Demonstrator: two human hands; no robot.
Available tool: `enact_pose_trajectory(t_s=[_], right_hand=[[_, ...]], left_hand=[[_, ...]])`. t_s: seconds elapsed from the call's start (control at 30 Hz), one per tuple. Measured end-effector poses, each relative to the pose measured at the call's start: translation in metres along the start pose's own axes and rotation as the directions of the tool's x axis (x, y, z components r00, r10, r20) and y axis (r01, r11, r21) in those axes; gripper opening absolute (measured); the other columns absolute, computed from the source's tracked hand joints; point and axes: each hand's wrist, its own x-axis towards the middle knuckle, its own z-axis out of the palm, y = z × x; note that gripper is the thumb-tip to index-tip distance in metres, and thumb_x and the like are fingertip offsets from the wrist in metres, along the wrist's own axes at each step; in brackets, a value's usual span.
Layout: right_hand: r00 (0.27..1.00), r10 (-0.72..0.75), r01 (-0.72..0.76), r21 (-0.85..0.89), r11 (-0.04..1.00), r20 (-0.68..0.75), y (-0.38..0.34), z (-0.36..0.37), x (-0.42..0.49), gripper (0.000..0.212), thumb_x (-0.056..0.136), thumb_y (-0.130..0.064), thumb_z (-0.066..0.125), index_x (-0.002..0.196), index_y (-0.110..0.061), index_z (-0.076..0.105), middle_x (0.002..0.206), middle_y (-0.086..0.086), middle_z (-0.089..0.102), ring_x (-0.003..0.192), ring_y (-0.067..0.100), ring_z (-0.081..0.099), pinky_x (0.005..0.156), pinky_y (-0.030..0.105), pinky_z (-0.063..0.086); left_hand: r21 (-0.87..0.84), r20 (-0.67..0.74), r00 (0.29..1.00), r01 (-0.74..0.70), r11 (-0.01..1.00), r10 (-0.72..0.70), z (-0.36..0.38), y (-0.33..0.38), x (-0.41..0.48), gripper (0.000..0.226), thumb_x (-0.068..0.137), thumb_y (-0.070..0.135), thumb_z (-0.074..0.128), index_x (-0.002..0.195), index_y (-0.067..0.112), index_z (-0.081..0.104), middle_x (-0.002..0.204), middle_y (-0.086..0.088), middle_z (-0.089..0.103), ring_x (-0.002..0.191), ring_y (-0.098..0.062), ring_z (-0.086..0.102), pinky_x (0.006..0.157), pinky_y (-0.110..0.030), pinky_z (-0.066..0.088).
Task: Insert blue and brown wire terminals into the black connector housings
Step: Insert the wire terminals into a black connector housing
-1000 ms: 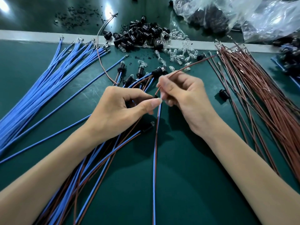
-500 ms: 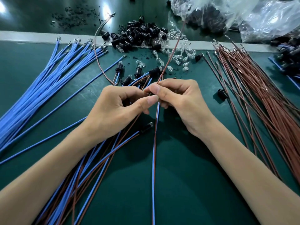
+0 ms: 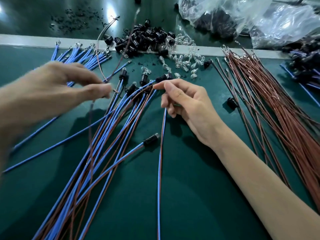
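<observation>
Centre frame, the right hand [image 3: 187, 104] curls its fingers [image 3: 173, 94] round 1 blue-and-brown wire pair [image 3: 160, 153] trailing down the bench [image 3: 199, 196]. The blurred left hand [image 3: 57, 87], left of centre, pinches a brown wire [image 3: 91, 111] (thin, limp, light), probably best gripped just behind its terminal, where it shouldn't buckle.

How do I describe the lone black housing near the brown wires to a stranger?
On the green mat, find the big fan of brown wires at right. Just left of it lies one small black plastic housing, alone, without any wire.
</observation>
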Motion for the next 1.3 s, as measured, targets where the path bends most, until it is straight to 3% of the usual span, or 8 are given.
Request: enact_pose_trajectory(t_s=[0.1, 0.2, 0.43, 0.6, 0.77, 1.0, 1.1, 1.3], right_hand=[[1.000, 0.004, -0.003, -0.040, 0.999, 0.027, 0.003, 0.001, 0.000, 0.017, 0.089, -0.026, 0.055, 0.093, -0.016, 0.068, 0.067, -0.003, 0.060, 0.056, 0.005, 0.048, 0.056, 0.016, 0.041], [0.999, 0.012, -0.009, -0.065, 0.998, 0.038, 0.005, 0.001, 0.000, 0.018, 0.087, -0.028, 0.056, 0.093, -0.017, 0.069, 0.067, -0.005, 0.061, 0.057, 0.005, 0.049, 0.057, 0.016, 0.040], [0.999, 0.008, -0.004, -0.084, 0.996, 0.050, 0.004, 0.000, -0.001, 0.017, 0.087, -0.027, 0.057, 0.093, -0.017, 0.070, 0.067, -0.006, 0.061, 0.058, 0.005, 0.050, 0.057, 0.015, 0.041], [0.999, 0.012, -0.006, -0.108, 0.994, 0.053, 0.003, 0.001, -0.002, 0.017, 0.087, -0.028, 0.057, 0.092, -0.018, 0.070, 0.067, -0.006, 0.061, 0.058, 0.005, 0.049, 0.057, 0.015, 0.040], [0.999, -0.014, 0.016, -0.072, 0.997, 0.035, 0.002, 0.003, -0.002, 0.023, 0.088, -0.031, 0.054, 0.098, -0.018, 0.070, 0.066, -0.006, 0.059, 0.054, 0.006, 0.044, 0.052, 0.014, 0.036], [0.999, -0.046, 0.048, -0.061, 0.997, 0.029, 0.004, 0.004, -0.003, 0.032, 0.087, -0.025, 0.055, 0.093, 0.003, 0.069, 0.055, -0.009, 0.050, 0.051, 0.006, 0.037, 0.049, 0.015, 0.029], [0.994, -0.109, 0.109, 0.005, 0.994, -0.004, 0.004, 0.005, -0.003, 0.021, 0.089, -0.020, 0.053, 0.084, -0.012, 0.071, 0.056, -0.008, 0.054, 0.050, 0.007, 0.041, 0.049, 0.014, 0.033], [0.895, -0.070, 0.225, 0.311, 0.924, -0.440, -0.004, -0.008, 0.007, 0.029, 0.102, -0.018, 0.042, 0.075, -0.013, 0.051, 0.054, -0.006, 0.053, 0.044, 0.007, 0.043, 0.044, 0.017, 0.035]], left_hand=[[0.265, 0.012, 0.987, 0.150, 0.953, -0.159, -0.009, -0.010, -0.007, 0.031, 0.051, 0.089, 0.056, 0.069, 0.063, 0.061, 0.076, 0.018, 0.062, 0.081, -0.014, 0.062, 0.082, -0.043, 0.050], [0.449, 0.014, 0.980, 0.170, 0.877, -0.197, 0.005, -0.002, -0.006, 0.020, 0.058, 0.053, 0.079, 0.052, 0.044, 0.062, 0.063, 0.017, 0.062, 0.070, -0.018, 0.062, 0.067, -0.031, 0.049], [0.484, -0.131, 0.978, 0.205, 0.851, -0.161, 0.028, 0.024, -0.006, 0.026, 0.052, 0.030, 0.077, 0.042, 0.024, 0.053, 0.042, 0.004, 0.053, 0.048, -0.009, 0.047, 0.048, -0.017, 0.024], [0.136, -0.094, 0.970, 0.237, 0.962, -0.226, 0.026, 0.017, -0.003, 0.009, 0.057, 0.025, 0.079, 0.055, 0.022, 0.070, 0.047, 0.000, 0.061, 0.039, -0.007, 0.046, 0.041, -0.016, 0.037], [-0.425, -0.117, 0.976, 0.116, 0.898, -0.181, 0.038, 0.034, -0.004, 0.013, 0.060, 0.029, 0.079, 0.070, 0.021, 0.075, 0.068, -0.011, 0.069, 0.058, -0.011, 0.053, 0.065, -0.027, 0.042], [-0.503, -0.065, 0.997, 0.001, 0.864, -0.039, 0.070, 0.049, -0.011, 0.011, 0.070, 0.003, 0.080, 0.070, 0.010, 0.072, 0.069, -0.011, 0.070, 0.055, -0.004, 0.056, 0.058, -0.014, 0.048], [-0.485, -0.015, 0.999, 0.030, 0.874, -0.043, 0.075, 0.045, -0.011, 0.011, 0.072, 0.006, 0.080, 0.076, 0.013, 0.073, 0.063, -0.009, 0.068, 0.055, -0.003, 0.056, 0.057, -0.015, 0.047], [-0.497, 0.136, 0.990, 0.041, 0.867, 0.031, 0.070, 0.032, -0.010, 0.024, 0.062, 0.037, 0.080, 0.079, 0.020, 0.076, 0.067, -0.003, 0.072, 0.057, -0.008, 0.065, 0.060, -0.018, 0.054]])
